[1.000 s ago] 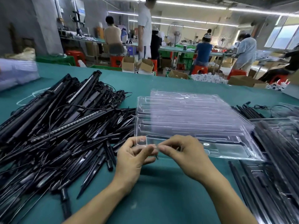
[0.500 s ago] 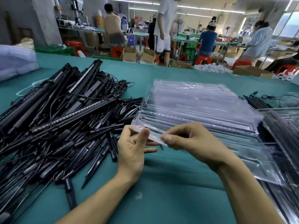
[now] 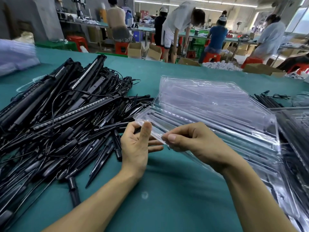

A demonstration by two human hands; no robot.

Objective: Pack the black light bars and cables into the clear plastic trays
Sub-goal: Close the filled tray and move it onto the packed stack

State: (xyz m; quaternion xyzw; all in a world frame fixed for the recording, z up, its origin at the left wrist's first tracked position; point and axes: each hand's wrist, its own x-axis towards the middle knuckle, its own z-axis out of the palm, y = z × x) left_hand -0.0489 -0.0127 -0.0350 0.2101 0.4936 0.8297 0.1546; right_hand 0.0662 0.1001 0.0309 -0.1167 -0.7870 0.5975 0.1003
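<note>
Right now both hands meet at the near edge of a clear moulded plastic tray [image 3: 209, 124], the top one of a stack of clear plastic trays [image 3: 209, 92] lying on the teal-green cloth-covered table [image 3: 167, 190]. The left hand [image 3: 136, 148] is turned palm-up; its thumb [image 3: 146, 131] stands upright against the tray's near-left corner with the other fingers curled beneath, pinching that corner. The right hand [image 3: 197, 144] pinches the same edge just beside it between thumb and forefinger, the remaining fingers folded under the plastic. That corner is raised clear of the table, so the tray tilts down toward the far right.

Left of the trays — touching their edge — sprawls a big heap of long black light bars [image 3: 66, 101], some showing rows of pale LEDs, tangled with thin black cables [image 3: 107, 76] and short black pointed stakes [image 3: 103, 153]. At the right edge sit more clear trays holding black parts [image 3: 294, 131]; their contents are too blurred to tell. A few black rods with leads [image 3: 267, 101] lie behind them.

Beyond the table stand open brown cardboard boxes [image 3: 136, 50], red plastic stools [image 3: 78, 41] and several people at long benches.
</note>
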